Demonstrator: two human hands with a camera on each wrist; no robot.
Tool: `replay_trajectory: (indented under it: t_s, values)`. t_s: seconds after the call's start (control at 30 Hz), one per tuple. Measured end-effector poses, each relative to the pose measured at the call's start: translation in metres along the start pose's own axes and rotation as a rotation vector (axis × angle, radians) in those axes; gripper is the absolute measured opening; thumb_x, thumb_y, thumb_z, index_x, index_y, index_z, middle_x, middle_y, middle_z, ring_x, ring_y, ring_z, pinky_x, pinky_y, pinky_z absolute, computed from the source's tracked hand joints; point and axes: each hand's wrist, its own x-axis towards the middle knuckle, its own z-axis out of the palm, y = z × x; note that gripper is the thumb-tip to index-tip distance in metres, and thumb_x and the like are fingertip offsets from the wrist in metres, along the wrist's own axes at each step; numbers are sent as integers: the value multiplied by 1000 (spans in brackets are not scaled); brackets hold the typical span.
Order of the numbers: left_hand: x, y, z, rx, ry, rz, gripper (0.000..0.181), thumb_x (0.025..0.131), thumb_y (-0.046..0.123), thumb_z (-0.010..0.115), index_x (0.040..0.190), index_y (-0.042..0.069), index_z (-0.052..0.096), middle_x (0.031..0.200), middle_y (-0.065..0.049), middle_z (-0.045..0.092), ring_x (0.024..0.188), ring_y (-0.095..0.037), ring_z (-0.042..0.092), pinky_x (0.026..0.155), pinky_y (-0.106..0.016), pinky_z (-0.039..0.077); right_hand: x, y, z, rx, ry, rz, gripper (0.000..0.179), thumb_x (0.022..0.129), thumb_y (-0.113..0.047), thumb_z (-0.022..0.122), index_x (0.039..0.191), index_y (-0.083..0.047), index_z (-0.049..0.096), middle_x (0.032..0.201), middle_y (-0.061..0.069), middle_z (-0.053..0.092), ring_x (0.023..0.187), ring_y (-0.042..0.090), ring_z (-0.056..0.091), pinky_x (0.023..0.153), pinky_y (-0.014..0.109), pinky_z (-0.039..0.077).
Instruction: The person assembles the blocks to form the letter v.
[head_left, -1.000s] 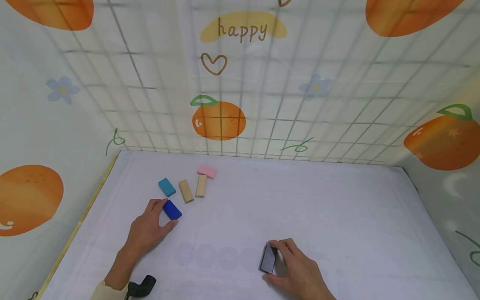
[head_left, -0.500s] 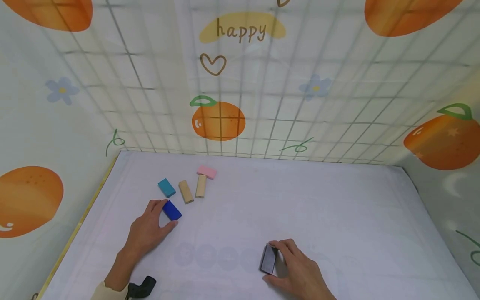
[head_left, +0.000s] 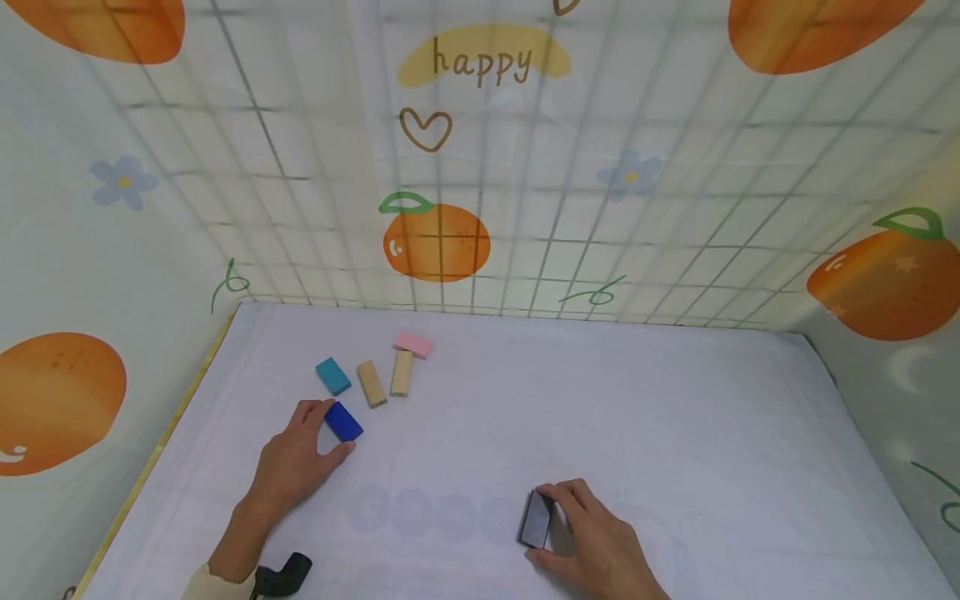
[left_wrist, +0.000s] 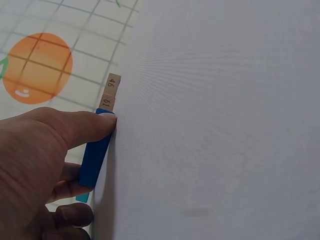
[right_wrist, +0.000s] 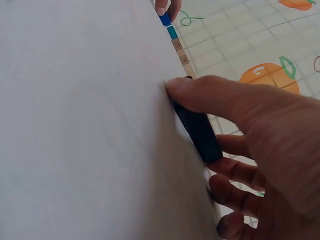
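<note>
Lower left of frame: left hand (head_left: pixel 294 460) pinching blue block (head_left: pixel 343 422) end to end. Left of centre, farther back, I note teal block (head_left: pixel 333 377), two wooden blocks (head_left: pixel 371 384), pink block (head_left: pixel 413 344). Lower centre: dark block (head_left: pixel 535 520) grasped between right hand's (head_left: pixel 597 537) thumb and fingers.

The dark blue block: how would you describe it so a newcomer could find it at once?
On the white tabletop, look left of the middle for the person's left hand. That hand pinches the dark blue block, just nearer the person than a turquoise block. Unlike that paler neighbour and the two wooden blocks, it is deep blue and held.
</note>
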Motion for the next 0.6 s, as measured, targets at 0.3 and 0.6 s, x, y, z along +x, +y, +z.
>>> replay_trajectory:
  t_s: [0.3,0.6]
  values:
    - [0,2,-1,4,-2,4,75,87,40,79,146,5,49,141,-18,48,114,-37,63,81,-49,58,-1,0,-1,5,-10,7,69,68,-43,92,127,-25,62,114,-14,53,84,5,55,57,22,43]
    - [0,1,3,-11,18,4,73,87,38,79,146,5,50,140,-17,49,114,-37,63,85,-51,57,-2,-1,-7,-8,-35,38,74,66,-45,93,129,-26,61,117,-13,53,85,6,56,57,22,44]
